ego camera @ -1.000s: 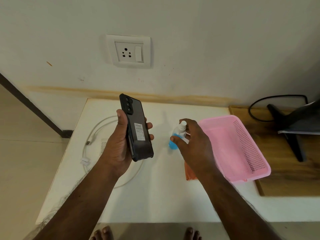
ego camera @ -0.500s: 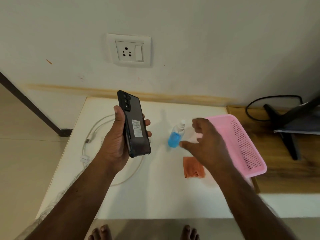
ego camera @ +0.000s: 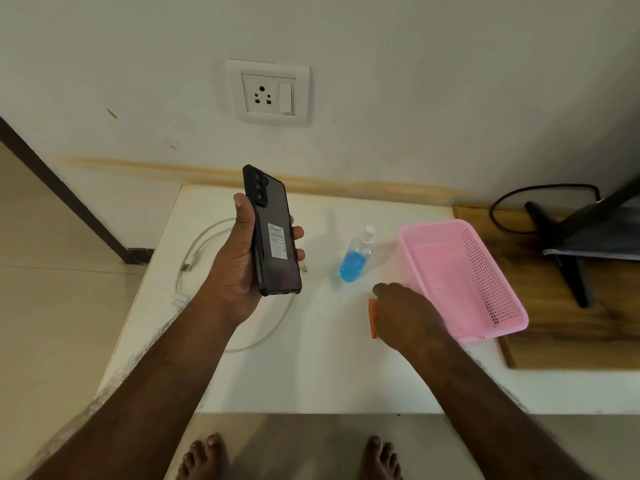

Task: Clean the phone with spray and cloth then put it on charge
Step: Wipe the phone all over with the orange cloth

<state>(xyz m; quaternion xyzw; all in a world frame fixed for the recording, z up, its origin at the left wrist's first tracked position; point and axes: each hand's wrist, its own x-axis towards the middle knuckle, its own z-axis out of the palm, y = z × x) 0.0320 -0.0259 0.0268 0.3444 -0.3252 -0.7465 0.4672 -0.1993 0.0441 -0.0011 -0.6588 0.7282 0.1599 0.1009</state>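
Observation:
My left hand (ego camera: 235, 268) holds a black phone (ego camera: 273, 237) upright above the white table (ego camera: 311, 375), its back with the camera lenses and a white sticker facing me. A small spray bottle (ego camera: 355, 261) with blue liquid stands on the table, untouched. My right hand (ego camera: 408, 317) lies palm down over an orange cloth (ego camera: 373, 318), of which only the left edge shows. Its fingers are hidden under it. A white charging cable (ego camera: 194, 258) loops on the table under my left hand.
A wall socket with a switch (ego camera: 268, 93) sits above the table. A pink plastic basket (ego camera: 498, 320) stands just right of my right hand. Further right, a black stand (ego camera: 571, 265) and a black cord rest on a wooden top (ego camera: 571, 341). My bare feet show below the table's front edge.
My right hand let go of the spray bottle, which now stands on the table, and moved down and towards me onto the orange cloth. My left hand still holds the phone.

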